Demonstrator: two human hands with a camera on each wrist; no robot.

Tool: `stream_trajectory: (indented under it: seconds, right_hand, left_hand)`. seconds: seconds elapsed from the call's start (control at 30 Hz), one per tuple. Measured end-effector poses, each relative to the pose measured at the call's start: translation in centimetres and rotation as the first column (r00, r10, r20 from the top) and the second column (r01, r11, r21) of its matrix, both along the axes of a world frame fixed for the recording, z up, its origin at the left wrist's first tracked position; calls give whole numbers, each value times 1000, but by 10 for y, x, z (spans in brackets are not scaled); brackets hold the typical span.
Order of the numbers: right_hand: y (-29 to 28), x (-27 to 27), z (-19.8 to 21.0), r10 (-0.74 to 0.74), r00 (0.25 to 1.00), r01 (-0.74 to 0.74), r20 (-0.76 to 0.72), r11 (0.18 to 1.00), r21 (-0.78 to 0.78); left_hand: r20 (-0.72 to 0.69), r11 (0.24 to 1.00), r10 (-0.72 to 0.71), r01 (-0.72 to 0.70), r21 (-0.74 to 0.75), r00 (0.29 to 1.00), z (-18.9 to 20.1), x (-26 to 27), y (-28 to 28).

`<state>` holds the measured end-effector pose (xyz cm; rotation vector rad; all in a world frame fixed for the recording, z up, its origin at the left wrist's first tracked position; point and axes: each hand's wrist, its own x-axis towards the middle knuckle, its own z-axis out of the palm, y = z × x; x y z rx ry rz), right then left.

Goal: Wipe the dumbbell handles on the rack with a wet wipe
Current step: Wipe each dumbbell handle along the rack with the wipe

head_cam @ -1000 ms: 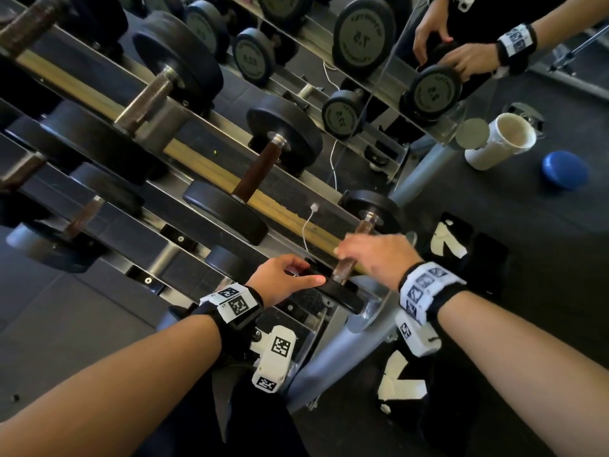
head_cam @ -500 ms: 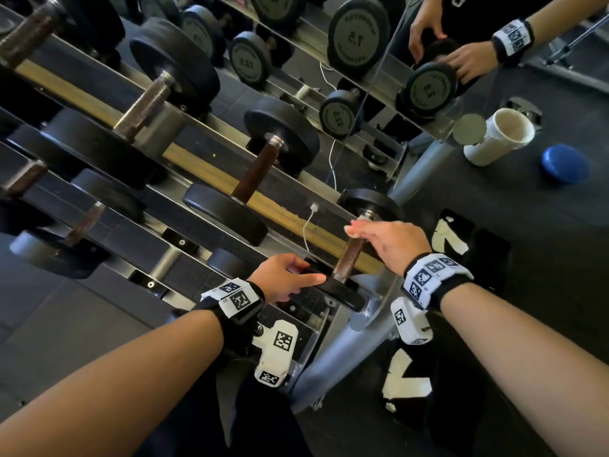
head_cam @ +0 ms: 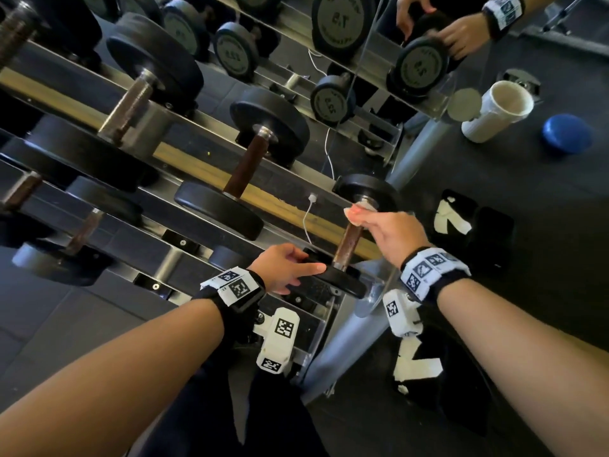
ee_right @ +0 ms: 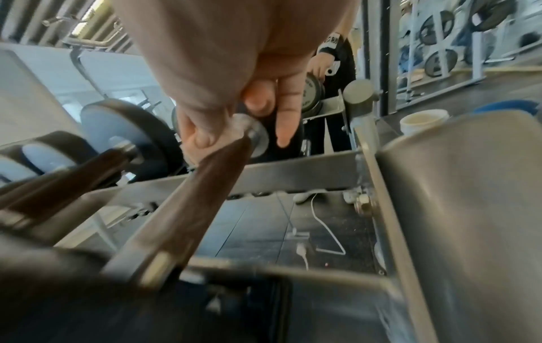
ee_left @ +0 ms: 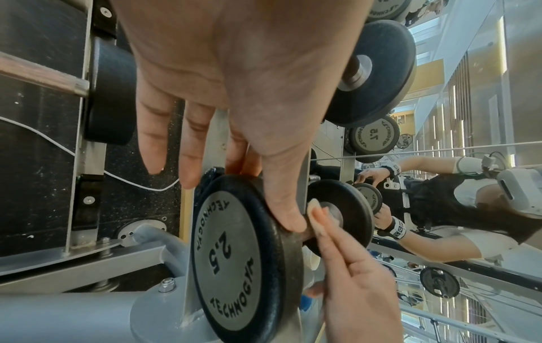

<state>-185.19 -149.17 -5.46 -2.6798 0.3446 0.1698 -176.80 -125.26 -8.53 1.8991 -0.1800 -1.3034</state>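
The left hand [head_cam: 285, 267] is seen gripping the near plate [ee_left: 234, 266] of the 2.5 dumbbell, thumb over its rim. The right hand [head_cam: 387, 232] is closed on a wipe [ee_left: 313, 206] pressed to the handle's [head_cam: 349, 240] far end. The dumbbell is seated at the rack's [head_cam: 329, 232] right end.

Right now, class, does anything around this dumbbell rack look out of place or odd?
Yes. A white tub lies tipped on its side on the floor right of the rack, and a blue lid lies apart from it. A white cable dangles loose through the rack. The dumbbell handles look brown and worn.
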Motion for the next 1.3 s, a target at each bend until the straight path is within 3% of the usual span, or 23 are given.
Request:
stream_trajectory:
  seconds: [0.07, 0.17, 0.23, 0.3, 0.43, 0.67, 0.73, 0.77, 0.8, 0.87, 0.97, 1.03, 1.13, 1.2, 1.3]
  right_hand:
    - [17, -17, -4, 51, 999, -49, -16, 995, 89]
    - [28, -35, -6, 319, 938, -316, -132, 948, 48]
    - [22, -30, -1, 354, 923, -360, -152, 933, -13]
    - [16, -16, 1, 305, 943, -317, -135, 945, -82]
    - [12, -3, -1, 39, 999, -37, 18, 997, -64]
    - [32, -50, -9, 144, 988, -135, -55, 980, 145]
    - [30, -52, -7, 78, 997, -76, -10, 987, 142]
    - [29, -53, -6, -31, 999, 25, 36, 986, 165]
    - [29, -52, -6, -187, 978, 163, 92, 961, 223]
    - [26, -51, -8, -475, 862, 391, 176, 845, 364]
    - [22, -46, -16, -693, 709, 517, 133, 638, 571]
    - [21, -42, -25, -773, 628, 559, 92, 530, 637]
    - [18, -33, -40, -825, 565, 595, 23, 426, 681]
    - [17, -27, -45, -833, 553, 593, 15, 407, 695]
    - [21, -18, -48, -802, 597, 533, 20, 415, 738]
  left_hand:
    - [-7, 1000, -6, 6, 0, 1000, 1, 1, -1]
    - [-14, 1000, -20, 20, 8, 1000, 2, 3, -3]
    - [-11, 999, -32, 32, 18, 999, 2, 4, -4]
    - [-17, 999, -43, 43, 21, 999, 3, 6, -3]
    - [-42, 999, -38, 39, 19, 998, 4, 6, -3]
    - [-29, 999, -43, 43, 13, 999, 8, 3, -3]
    - [-33, 999, -36, 37, 11, 999, 9, 2, -2]
    - [-33, 999, -35, 36, 10, 999, 10, 1, -2]
    - [-32, 999, -34, 34, 11, 999, 11, 1, -2]
    - [-28, 999, -29, 30, 13, 999, 11, 1, -2]
    - [-30, 999, -30, 30, 13, 999, 12, 1, -3]
    - [-24, 999, -29, 29, 19, 999, 11, 1, -3]
    - [-11, 999, -28, 28, 28, 1000, 9, 1, -3]
    - [-19, 1000, -21, 21, 21, 1000, 9, 1, -4]
    - [-33, 1000, -15, 16, 5, 999, 8, 2, -4]
